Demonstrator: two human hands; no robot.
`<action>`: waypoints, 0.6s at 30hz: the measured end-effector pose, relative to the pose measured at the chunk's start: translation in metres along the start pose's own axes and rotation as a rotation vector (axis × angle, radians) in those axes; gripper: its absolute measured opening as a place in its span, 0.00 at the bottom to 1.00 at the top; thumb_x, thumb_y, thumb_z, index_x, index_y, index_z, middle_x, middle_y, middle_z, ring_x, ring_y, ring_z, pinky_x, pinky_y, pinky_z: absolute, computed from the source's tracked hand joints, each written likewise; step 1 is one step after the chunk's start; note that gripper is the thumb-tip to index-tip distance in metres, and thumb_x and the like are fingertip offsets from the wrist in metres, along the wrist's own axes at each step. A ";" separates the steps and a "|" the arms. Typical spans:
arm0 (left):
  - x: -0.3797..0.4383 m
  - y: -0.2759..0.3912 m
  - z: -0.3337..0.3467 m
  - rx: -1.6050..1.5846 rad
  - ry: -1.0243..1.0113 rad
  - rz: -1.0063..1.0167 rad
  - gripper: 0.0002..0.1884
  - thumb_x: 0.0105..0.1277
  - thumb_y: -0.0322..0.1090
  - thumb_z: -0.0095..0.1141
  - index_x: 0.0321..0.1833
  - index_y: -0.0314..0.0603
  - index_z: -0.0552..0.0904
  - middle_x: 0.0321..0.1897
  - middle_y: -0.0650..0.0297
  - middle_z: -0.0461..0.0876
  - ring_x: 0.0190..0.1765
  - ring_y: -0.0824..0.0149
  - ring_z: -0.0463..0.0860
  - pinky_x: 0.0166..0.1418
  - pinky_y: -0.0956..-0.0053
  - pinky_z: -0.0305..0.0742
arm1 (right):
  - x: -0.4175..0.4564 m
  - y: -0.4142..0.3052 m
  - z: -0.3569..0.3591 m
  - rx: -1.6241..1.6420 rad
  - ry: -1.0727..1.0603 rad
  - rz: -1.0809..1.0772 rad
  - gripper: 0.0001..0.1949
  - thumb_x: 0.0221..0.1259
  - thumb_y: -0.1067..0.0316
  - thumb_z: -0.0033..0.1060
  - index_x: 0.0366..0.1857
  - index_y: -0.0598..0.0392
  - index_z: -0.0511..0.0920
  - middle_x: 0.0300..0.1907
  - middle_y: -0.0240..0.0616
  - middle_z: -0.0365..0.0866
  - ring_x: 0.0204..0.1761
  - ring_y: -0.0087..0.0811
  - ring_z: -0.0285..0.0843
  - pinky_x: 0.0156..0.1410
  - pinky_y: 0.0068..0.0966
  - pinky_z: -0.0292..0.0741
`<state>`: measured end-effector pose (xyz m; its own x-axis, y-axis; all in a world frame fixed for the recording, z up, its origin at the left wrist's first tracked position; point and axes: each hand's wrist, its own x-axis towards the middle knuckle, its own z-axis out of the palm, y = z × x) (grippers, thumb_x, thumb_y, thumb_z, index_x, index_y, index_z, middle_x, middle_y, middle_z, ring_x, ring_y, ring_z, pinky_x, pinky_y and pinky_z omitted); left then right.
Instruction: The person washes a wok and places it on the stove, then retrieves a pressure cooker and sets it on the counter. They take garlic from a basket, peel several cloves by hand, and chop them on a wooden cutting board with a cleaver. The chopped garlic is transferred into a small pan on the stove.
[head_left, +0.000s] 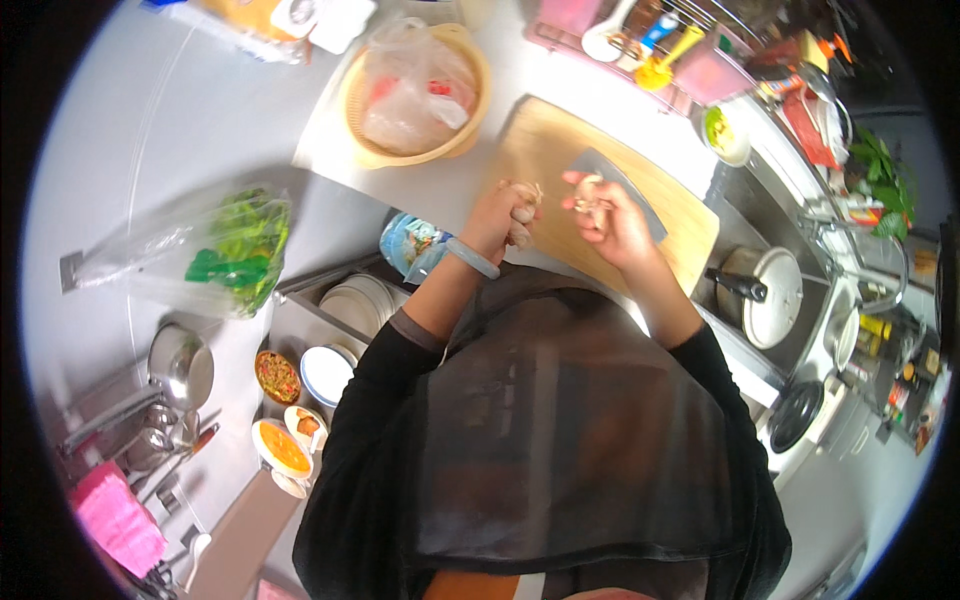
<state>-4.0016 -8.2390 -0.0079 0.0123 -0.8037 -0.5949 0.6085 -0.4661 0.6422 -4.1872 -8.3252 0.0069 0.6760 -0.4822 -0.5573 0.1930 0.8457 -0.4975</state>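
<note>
Above the near left edge of a wooden cutting board (540, 135), my left hand (491, 214) is closed around pale garlic (526, 202). My right hand (619, 229) faces palm up over the board, its fingers curled around more garlic (592, 201), seemingly a few cloves with skin on. Behind the right hand lies a grey cleaver blade (637, 187) flat on the board; its handle cannot be made out. A small gap separates the two hands.
A yellow basket (352, 112) with plastic bags stands beyond the board. To the right, a pressure cooker (772, 300) sits in the sink area, near a bowl of chopped greens (724, 139). Bagged leafy vegetables (247, 232) hang on the left wall, above bowls of food (281, 448).
</note>
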 end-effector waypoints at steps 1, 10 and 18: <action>-0.003 0.010 -0.011 -0.018 0.015 0.007 0.08 0.61 0.33 0.45 0.41 0.41 0.73 0.28 0.62 0.75 0.21 0.73 0.69 0.20 0.80 0.62 | -0.001 -0.001 -0.003 0.006 -0.007 -0.006 0.19 0.62 0.62 0.44 0.54 0.56 0.74 0.35 0.38 0.79 0.24 0.20 0.64 0.24 0.15 0.60; 0.056 0.124 -0.188 0.392 0.808 0.541 0.15 0.63 0.35 0.48 0.48 0.30 0.73 0.31 0.58 0.79 0.25 0.66 0.77 0.23 0.73 0.70 | 0.017 0.017 0.003 0.045 -0.070 -0.025 0.21 0.65 0.59 0.43 0.59 0.57 0.71 0.45 0.41 0.81 0.37 0.28 0.77 0.42 0.24 0.74; 0.122 0.139 -0.233 1.199 0.447 0.746 0.23 0.62 0.39 0.55 0.53 0.27 0.77 0.36 0.58 0.82 0.32 0.67 0.80 0.37 0.74 0.75 | 0.019 0.016 0.032 0.105 -0.048 -0.030 0.23 0.68 0.58 0.40 0.63 0.57 0.67 0.55 0.46 0.77 0.54 0.35 0.77 0.61 0.32 0.72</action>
<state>-3.7305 -8.3157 -0.1040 0.3932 -0.9149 0.0910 -0.6484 -0.2057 0.7330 -4.1485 -8.3131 0.0100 0.7020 -0.4978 -0.5093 0.2851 0.8518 -0.4395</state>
